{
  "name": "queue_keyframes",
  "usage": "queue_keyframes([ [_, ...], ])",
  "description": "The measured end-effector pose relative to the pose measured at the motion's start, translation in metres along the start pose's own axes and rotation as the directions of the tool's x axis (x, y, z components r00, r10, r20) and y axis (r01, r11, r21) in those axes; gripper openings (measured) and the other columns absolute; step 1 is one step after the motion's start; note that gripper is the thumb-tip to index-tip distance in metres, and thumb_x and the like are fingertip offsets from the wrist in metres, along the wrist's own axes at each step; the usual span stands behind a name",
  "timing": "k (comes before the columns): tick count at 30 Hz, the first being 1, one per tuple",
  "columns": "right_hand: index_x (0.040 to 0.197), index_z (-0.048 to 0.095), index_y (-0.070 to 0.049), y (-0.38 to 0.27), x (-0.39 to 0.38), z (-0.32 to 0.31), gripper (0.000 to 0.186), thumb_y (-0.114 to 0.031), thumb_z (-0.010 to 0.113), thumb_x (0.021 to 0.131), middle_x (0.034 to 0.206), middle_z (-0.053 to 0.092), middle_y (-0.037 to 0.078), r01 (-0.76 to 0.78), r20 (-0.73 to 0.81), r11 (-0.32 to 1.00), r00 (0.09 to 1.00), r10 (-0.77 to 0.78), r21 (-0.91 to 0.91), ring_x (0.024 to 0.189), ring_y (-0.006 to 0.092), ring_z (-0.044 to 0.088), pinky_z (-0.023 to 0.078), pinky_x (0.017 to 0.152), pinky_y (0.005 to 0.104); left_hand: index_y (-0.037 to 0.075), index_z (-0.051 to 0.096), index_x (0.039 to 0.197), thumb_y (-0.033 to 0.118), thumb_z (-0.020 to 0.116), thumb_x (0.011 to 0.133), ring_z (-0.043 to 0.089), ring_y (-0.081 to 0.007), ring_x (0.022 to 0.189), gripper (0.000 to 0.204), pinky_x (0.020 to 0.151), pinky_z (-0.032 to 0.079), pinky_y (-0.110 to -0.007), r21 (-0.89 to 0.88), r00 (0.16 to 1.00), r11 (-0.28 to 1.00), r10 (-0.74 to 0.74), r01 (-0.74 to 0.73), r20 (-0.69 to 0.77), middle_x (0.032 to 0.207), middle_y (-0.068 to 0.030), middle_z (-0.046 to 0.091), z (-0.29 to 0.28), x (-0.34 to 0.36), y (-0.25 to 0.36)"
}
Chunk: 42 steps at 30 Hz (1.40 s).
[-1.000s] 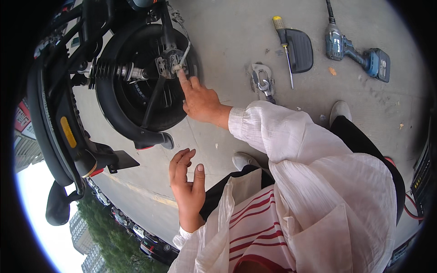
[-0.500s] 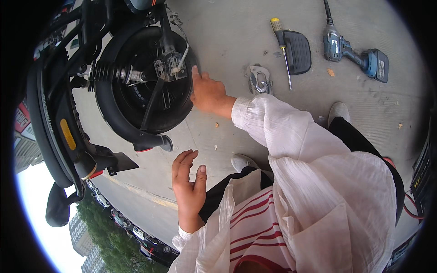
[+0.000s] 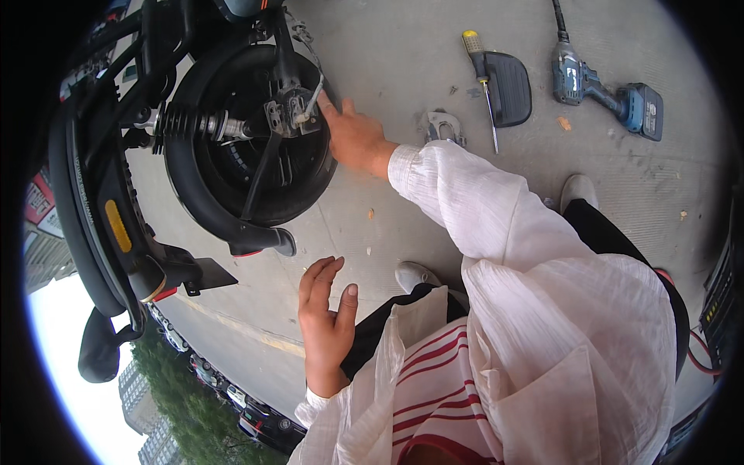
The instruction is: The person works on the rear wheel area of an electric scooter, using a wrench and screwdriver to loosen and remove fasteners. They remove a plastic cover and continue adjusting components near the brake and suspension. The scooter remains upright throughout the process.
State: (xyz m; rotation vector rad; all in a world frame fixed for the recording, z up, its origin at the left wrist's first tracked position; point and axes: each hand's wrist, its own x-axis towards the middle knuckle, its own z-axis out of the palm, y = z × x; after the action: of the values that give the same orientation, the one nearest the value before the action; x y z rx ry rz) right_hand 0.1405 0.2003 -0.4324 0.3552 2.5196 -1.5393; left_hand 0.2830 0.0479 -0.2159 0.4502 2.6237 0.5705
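Reaching across to the scooter wheel [image 3: 248, 147], the right hand [image 3: 353, 139] has its fingers spread flat and open, the forefinger tip touching the small metal bracket [image 3: 291, 112] at the hub, just beside the axle and the coiled spring [image 3: 186, 124]; it grips nothing. The left hand [image 3: 325, 325] hangs empty in the air near the knee, fingers loosely apart, well clear of the wheel. The step in hand looks like feeling or checking the hub fitting rather than turning it, since no tool is held. Tools lie on the concrete [image 3: 403, 54] behind the right arm: a yellow-handled screwdriver [image 3: 482, 81] across a black pad [image 3: 508, 87], a blue power driver [image 3: 601, 81], and a small metal clamp [image 3: 443, 128] nearest the wrist. A next move on that fitting would probably call for picking up one of these, with the free hand steadying the tyre.
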Motion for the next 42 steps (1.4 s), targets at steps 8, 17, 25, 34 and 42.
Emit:
queue_keyframes([
  [8,0.158,0.017,-0.028,-0.008,0.009,-0.004,0.088,-0.006,0.06,0.085,0.135,0.041,0.024,0.194,-0.191,0.98,0.964,-0.182,0.042,0.099,0.0404,0.064,0.056,0.077,0.0452,0.001,0.064,0.121,0.012,0.069,0.09,0.059,-0.0373,0.113,0.034,0.095,0.048,-0.041,0.031,0.998,1.0,-0.005,0.003,0.063,0.124,-0.0194,0.06,-0.001,0.004,-0.006],
  [17,0.139,0.051,-0.01,0.014,-0.033,0.02,0.052,-0.012,0.06,0.087,0.089,0.069,0.018,0.119,-0.066,0.993,0.991,-0.118,0.018,0.088,0.0337,0.067,0.053,0.069,0.0464,0.001,0.063,0.123,0.011,0.069,0.089,0.059,-0.0379,0.112,0.037,0.095,0.049,-0.042,0.028,0.994,0.999,0.025,-0.028,0.106,0.124,-0.0203,0.06,-0.001,0.006,-0.007],
  [25,0.157,0.02,-0.017,-0.038,-0.042,0.007,0.082,-0.011,0.06,0.086,0.094,0.058,0.019,0.122,-0.051,0.896,0.992,-0.111,0.426,0.08,0.0355,0.062,0.051,0.073,0.0446,0.004,0.06,0.128,0.014,0.069,0.089,0.059,-0.0388,0.112,0.041,0.094,0.049,-0.043,0.067,0.98,0.996,0.039,-0.053,0.197,0.124,-0.0198,0.061,0.0,0.004,-0.007],
  [34,0.158,0.015,-0.021,-0.039,-0.056,0.0,0.086,-0.011,0.06,0.086,0.115,0.051,0.026,0.023,0.089,0.874,0.993,-0.076,0.486,0.093,0.0382,0.062,0.052,0.083,0.044,0.005,0.059,0.129,0.016,0.07,0.089,0.059,-0.0395,0.112,0.043,0.094,0.049,-0.043,0.083,0.974,0.996,0.019,-0.039,0.227,0.124,-0.0206,0.061,0.0,-0.002,-0.007],
  [42,0.159,0.013,-0.02,-0.049,-0.043,0.0,0.087,-0.014,0.06,0.087,0.114,0.049,0.025,0.083,0.011,0.906,0.995,-0.096,0.415,0.086,0.037,0.062,0.053,0.08,0.0443,0.006,0.058,0.131,0.018,0.069,0.089,0.058,-0.0401,0.114,0.045,0.094,0.049,-0.044,0.106,0.967,0.994,0.014,-0.042,0.253,0.125,-0.0215,0.061,0.001,0.0,-0.008],
])
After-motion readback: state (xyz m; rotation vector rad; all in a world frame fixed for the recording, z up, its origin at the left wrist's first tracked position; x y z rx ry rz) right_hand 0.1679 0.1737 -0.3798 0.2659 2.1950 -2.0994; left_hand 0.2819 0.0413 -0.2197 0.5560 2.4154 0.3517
